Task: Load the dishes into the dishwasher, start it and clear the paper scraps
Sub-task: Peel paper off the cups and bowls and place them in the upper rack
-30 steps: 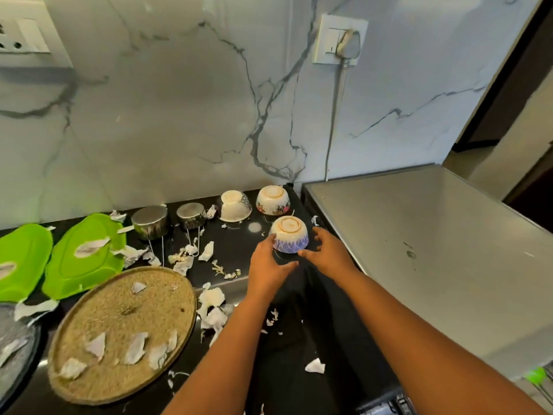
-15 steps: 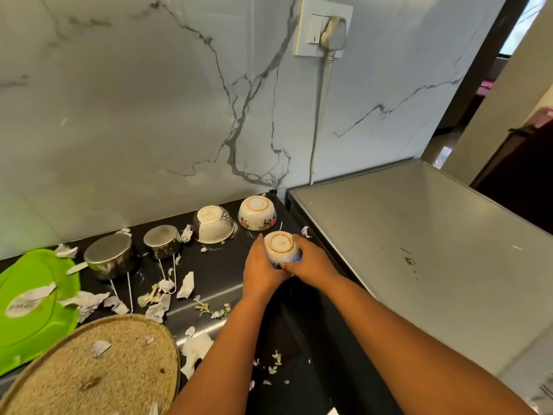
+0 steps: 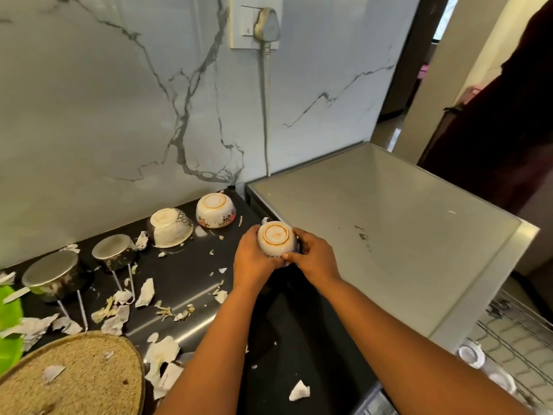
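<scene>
The left hand (image 3: 254, 259) and the right hand (image 3: 314, 259) grasp one small bowl (image 3: 273, 238) between them, fingers curled round its sides, the right thumb lying across its near wall. The bowl is upside down. Its round foot faces up, ringed by a thin orange-gold line with a faint orange stain inside. The body is glossy white, and a bit of blue pattern shows near the rim beside the right thumb. It is held at the right end of the black counter (image 3: 191, 265), just beside the left edge of the grey dishwasher top (image 3: 374, 235). Whether it touches the counter cannot be told, as the hands hide its rim.

Farther back and to the left, two more upturned bowls stand near the marble wall: a floral bowl (image 3: 215, 211) and, left of it, a tilted cream bowl (image 3: 170, 232) with a dark lattice pattern on one side. Further left are two inverted steel cups (image 3: 115, 253). Torn paper scraps (image 3: 145, 293) lie scattered over the counter, mostly on its near left part, with one piece lying alone between the forearms. At the near left a round woven mat (image 3: 74, 375) carries a few scraps, and a green plate (image 3: 9, 313) shows at the left edge. A wire rack (image 3: 514, 333) is visible at the near right, below the dishwasher top.
</scene>
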